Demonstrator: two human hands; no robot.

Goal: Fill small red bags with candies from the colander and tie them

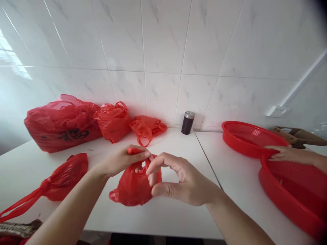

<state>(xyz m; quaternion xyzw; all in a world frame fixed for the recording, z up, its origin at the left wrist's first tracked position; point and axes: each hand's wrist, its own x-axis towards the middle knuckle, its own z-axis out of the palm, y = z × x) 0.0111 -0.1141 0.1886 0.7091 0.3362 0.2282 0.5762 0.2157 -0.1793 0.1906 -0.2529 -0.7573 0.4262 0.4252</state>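
Note:
A small, filled red plastic bag rests on the white table in front of me. My left hand is closed around its gathered top, with a strip of red plastic showing above the thumb. Just to the right, my right hand is curved beside the bag, thumb and fingers apart, with nothing visible between them. Its fingertips overlap the bag's upper right in this view; whether they touch the plastic I cannot tell. What the bag contains is hidden.
A knotted red bag lies at left. Along the wall are a large red bag, two smaller ones and a dark tumbler. At right, another person's hand touches red sieves, with a cardboard box behind.

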